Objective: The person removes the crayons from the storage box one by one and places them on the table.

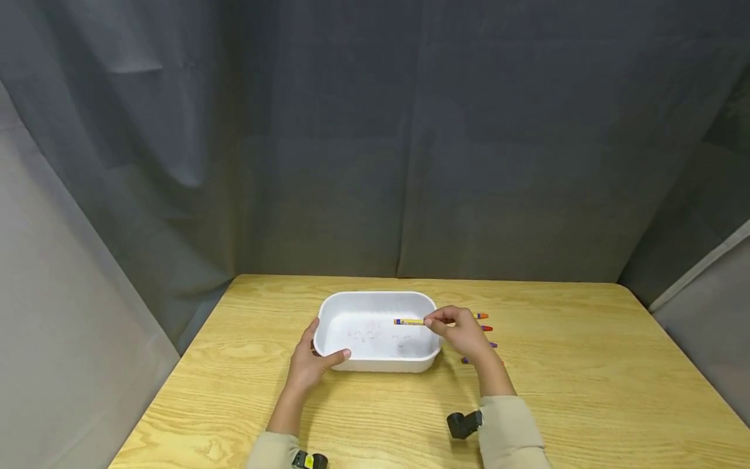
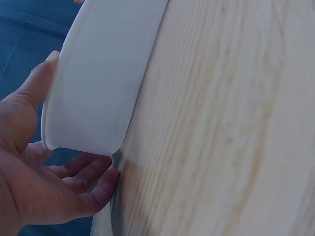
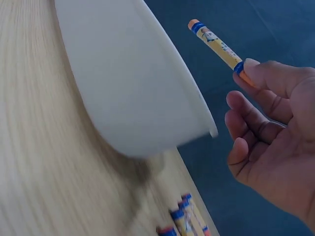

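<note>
Wooden table (image 1: 586,365) — grey curtains (image 1: 375,130) (creased)

Yellow-wrapped crayon (image 1: 410,322), orange-tipped with blue bands, held roughly level over the right part of the white tub (image 1: 375,301), pinched at one end; tub is rectangular with rounded corners, upright on the wooden table, faint coloured marks on its floor.

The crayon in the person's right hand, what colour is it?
Orange tip, yellow wrapper with blue bands: crayon, clearest in the right wrist view.
</note>
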